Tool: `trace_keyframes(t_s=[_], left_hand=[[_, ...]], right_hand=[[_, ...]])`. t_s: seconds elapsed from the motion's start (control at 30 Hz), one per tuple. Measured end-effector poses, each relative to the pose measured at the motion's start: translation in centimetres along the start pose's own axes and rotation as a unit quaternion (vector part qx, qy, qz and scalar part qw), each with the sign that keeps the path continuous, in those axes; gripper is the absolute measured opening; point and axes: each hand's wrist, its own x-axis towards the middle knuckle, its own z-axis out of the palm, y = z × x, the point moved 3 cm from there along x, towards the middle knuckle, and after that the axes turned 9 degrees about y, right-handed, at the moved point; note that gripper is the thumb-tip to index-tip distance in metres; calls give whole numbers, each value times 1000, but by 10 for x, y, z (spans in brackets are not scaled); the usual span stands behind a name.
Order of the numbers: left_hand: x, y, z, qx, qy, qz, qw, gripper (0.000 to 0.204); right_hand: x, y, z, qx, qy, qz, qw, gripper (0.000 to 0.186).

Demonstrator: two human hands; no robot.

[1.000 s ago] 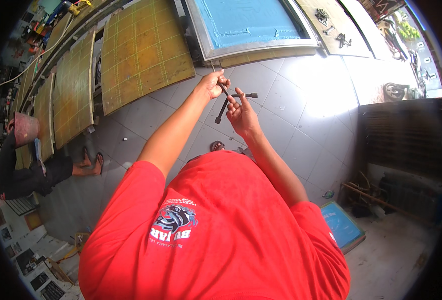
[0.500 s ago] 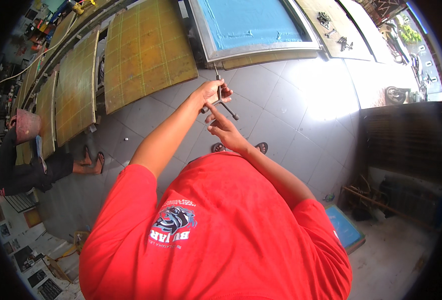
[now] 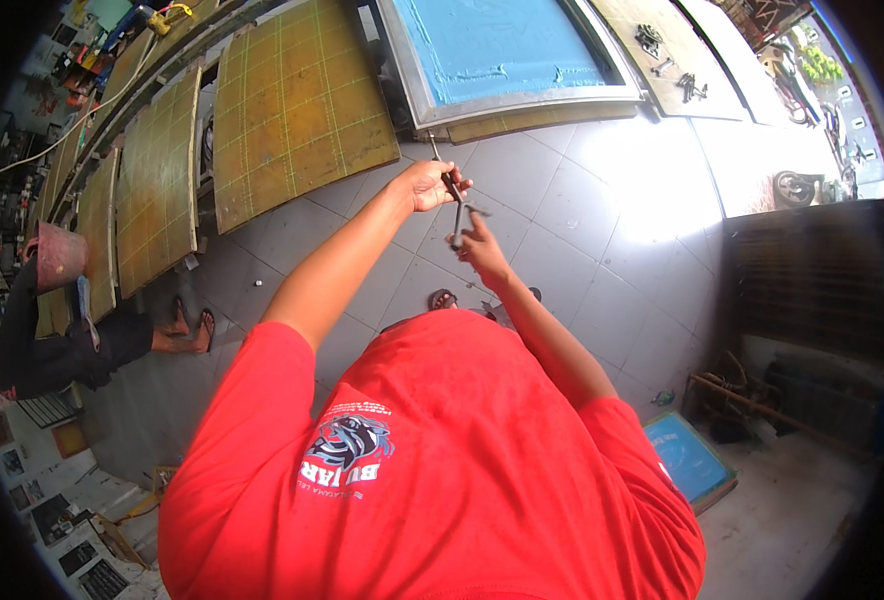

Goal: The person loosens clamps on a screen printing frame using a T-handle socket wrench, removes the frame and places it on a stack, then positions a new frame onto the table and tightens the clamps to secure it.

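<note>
My left hand (image 3: 428, 186) is closed round the shaft of a dark Y-shaped socket wrench (image 3: 459, 217). Above that hand, a thin metal rod (image 3: 435, 147) runs up to the near edge of a screen printing frame (image 3: 424, 110), beside its left corner. My right hand (image 3: 481, 252) is at the wrench's lower arms, its index finger stretched upward and its fingers apart. Motion blurs those arms and fingertips, so their exact contact is hard to make out. The frame has a pale metal border around a blue mesh (image 3: 502, 50).
Yellowish gridded boards (image 3: 302, 110) line the left. Small dark metal parts (image 3: 692, 88) lie on a pale board at far right. Another person (image 3: 72, 345) in dark clothes is at left beside a reddish bucket (image 3: 60, 257). A smaller blue screen (image 3: 687, 460) lies at lower right.
The wrench has turned, its lower arms now in a different position. My right hand has moved right, away from my left wrist. The left hand keeps its grip on the shaft.
</note>
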Motion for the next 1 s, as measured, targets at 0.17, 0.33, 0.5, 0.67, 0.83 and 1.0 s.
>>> trace_keyframes(t_s=[0.17,0.33,0.5,0.67,0.83,1.0], left_hand=[[2,0,3,-50,-3,7,999,15],[1,8,-4,-19,-19,-31,999,17],[13,8,3,-26,-15,-7,1000,16],[10,5,-1,-103,0,21,994,17],[12,3,6,-136,9,17,991,18],[8,4,12,-135,29,36,990,18]], right_hand=[[-25,-35,0,31,21,-188,981,76],[-33,-25,38,-275,-81,-287,914,67],[13,23,-5,-362,59,-157,917,66],[-22,-34,-10,-69,109,-118,985,67],[-39,-33,30,-212,-104,-246,940,60],[-13,1,11,-71,-77,27,994,45]])
